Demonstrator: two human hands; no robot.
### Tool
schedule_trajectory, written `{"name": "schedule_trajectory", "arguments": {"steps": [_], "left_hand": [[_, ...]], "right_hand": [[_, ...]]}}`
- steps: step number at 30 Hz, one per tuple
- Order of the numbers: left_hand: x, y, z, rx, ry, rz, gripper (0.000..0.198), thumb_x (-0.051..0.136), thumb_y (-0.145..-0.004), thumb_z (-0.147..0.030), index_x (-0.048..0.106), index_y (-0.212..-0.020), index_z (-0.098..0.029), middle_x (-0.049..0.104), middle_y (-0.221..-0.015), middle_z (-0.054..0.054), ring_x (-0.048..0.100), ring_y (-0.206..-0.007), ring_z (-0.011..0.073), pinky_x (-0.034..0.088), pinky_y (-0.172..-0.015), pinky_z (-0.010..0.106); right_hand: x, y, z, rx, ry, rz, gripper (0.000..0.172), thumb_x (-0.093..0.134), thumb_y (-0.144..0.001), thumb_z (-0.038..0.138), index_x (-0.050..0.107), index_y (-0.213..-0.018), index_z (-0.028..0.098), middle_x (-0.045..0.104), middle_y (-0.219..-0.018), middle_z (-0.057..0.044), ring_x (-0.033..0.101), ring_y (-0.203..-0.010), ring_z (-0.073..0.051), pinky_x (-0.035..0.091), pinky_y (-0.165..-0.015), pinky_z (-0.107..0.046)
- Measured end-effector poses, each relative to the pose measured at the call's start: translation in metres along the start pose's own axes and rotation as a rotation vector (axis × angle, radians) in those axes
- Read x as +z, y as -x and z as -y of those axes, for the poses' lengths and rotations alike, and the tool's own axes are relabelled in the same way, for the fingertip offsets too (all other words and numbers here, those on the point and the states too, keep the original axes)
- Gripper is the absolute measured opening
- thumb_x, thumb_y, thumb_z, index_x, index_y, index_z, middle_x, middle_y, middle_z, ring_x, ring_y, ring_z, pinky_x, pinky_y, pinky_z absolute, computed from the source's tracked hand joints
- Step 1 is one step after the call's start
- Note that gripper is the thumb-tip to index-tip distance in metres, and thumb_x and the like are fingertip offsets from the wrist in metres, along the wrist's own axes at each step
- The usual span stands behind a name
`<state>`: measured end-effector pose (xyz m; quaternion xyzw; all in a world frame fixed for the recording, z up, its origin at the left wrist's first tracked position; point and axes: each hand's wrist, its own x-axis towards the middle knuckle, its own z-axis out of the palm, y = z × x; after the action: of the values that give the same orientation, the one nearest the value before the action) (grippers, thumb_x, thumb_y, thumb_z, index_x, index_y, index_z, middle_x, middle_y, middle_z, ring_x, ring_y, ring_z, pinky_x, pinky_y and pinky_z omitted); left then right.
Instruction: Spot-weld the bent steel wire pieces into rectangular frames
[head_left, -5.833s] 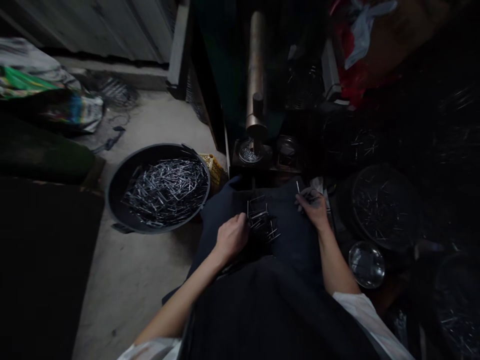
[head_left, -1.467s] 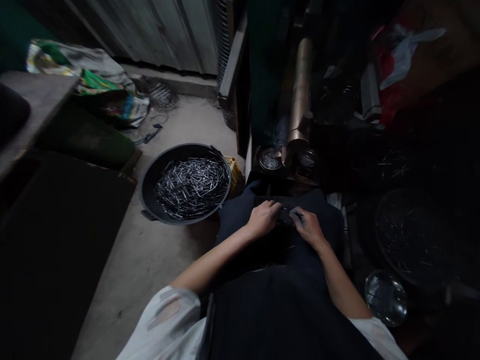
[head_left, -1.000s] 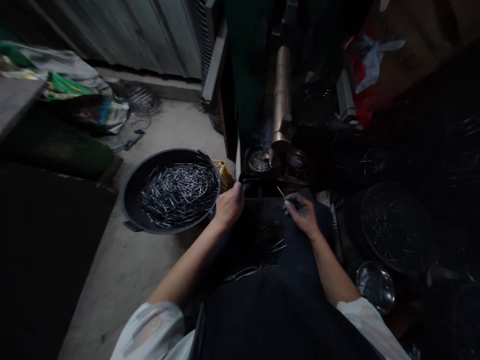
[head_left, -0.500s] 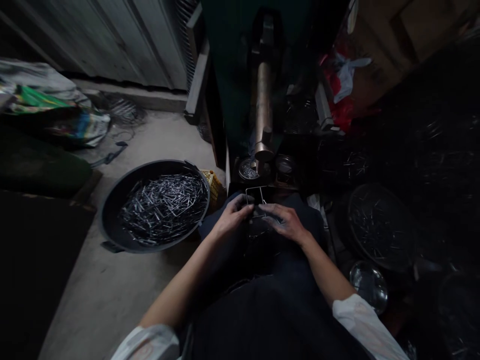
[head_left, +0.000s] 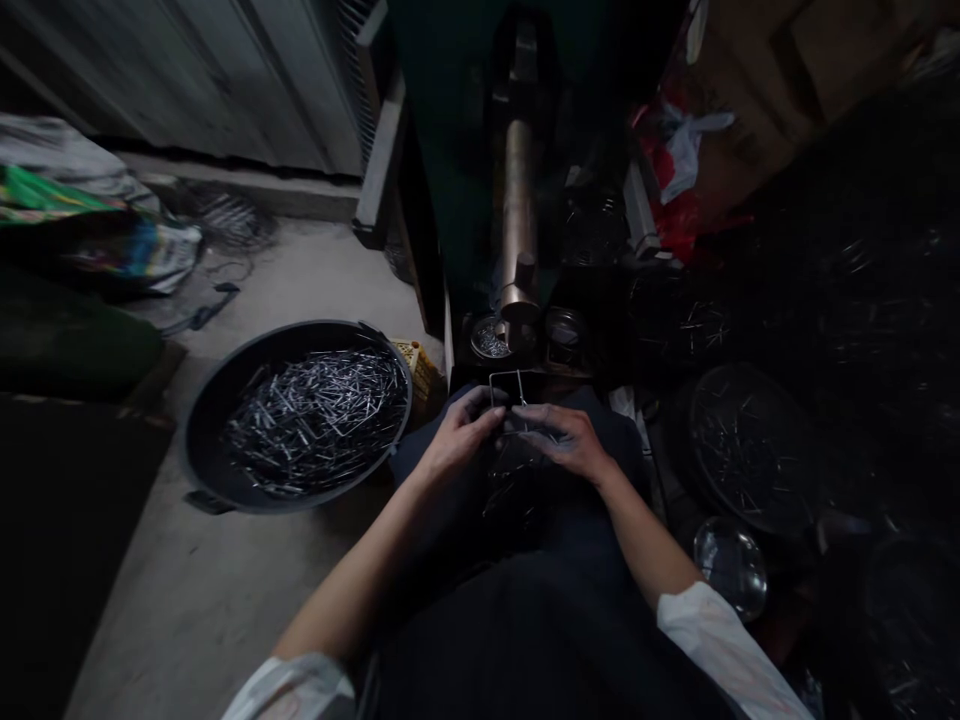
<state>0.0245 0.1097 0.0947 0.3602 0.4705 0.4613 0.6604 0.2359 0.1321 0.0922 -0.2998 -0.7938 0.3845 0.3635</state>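
Note:
My left hand (head_left: 461, 435) and my right hand (head_left: 566, 443) meet above my lap, both closed on a square U-shaped wire staple (head_left: 504, 388). Its long legs stand up past my fingers, toward the machine. More bent wire pieces (head_left: 510, 490) lie loose on my dark apron (head_left: 600, 440) below my hands. Just beyond the staple, a small round dish of metal pieces (head_left: 489, 340) sits at the foot of a brass-coloured machine column (head_left: 516, 200). My fingers hide the staple's lower part.
A black basin (head_left: 300, 330) heaped with wire staples stands on the concrete floor (head_left: 225, 600) to my left, beside a yellow crate (head_left: 420, 375). Dark round trays of nails (head_left: 739, 440) and a glass bowl (head_left: 730, 568) sit to my right. Plastic bags (head_left: 675, 150) lie beyond.
My hands have come together from their separate positions a second ago, and a wire staple now stands between them. The view has shifted slightly left since the last frame.

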Motion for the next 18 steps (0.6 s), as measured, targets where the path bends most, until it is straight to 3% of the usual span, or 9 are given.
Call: {"name": "schedule_trajectory", "arguments": {"steps": [18], "left_hand": [[0.002,-0.001,-0.012,-0.014,0.036,-0.01,0.037,0.078,-0.078,-0.041,0.064,-0.104,-0.018,0.063,-0.075,0.0,0.054,-0.058,0.0106,0.045,-0.053,0.022]], "right_hand": [[-0.003,-0.009,0.0,0.034,0.001,0.035,0.034,0.071,-0.094,0.028,0.07,-0.128,0.029,0.074,-0.123,-0.004,0.071,-0.113,-0.02,0.056,-0.102,-0.035]]}}
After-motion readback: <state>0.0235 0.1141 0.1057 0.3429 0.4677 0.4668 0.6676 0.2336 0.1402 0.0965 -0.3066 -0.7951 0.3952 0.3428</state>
